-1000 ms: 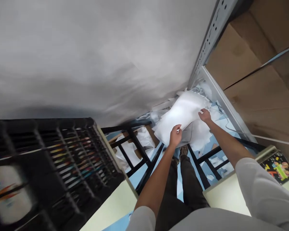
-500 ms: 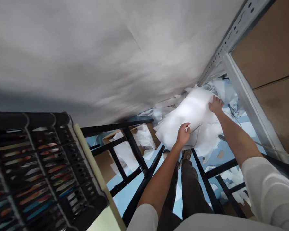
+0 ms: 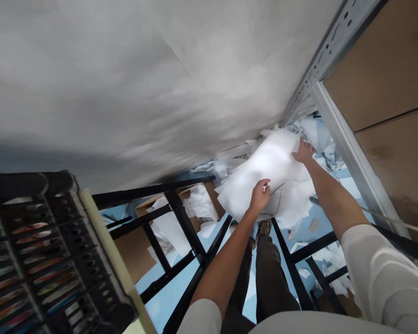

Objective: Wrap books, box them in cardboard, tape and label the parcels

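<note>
A stack of thin white sheets [image 3: 264, 160], like packing foam or paper, lies in front of me with ragged, overlapping edges. At its far right edge is my right hand [image 3: 303, 151], its thumb on the top sheet and its fingers bent at the edge. My left hand [image 3: 260, 197] is over the near side of the sheets; its fingers curve and a gap shows between thumb and forefinger. Whether its fingertips touch the top sheet is hard to tell. Beside this hand, a thin dark line or cord [image 3: 277, 188] crosses the white material.
Black metal frames [image 3: 184, 222] stand on both sides of my legs. A cardboard box [image 3: 214, 202] holds white scraps at left. Nearer is a black slotted crate [image 3: 38, 260]. A perforated grey post [image 3: 313, 69] and brown panels [image 3: 386, 125] are at right. Scraps litter the blue floor [image 3: 167, 297].
The whole view has shifted slightly, so the crate, frames and sheets appear further left. Both hands keep nearly the same places relative to the sheets.
</note>
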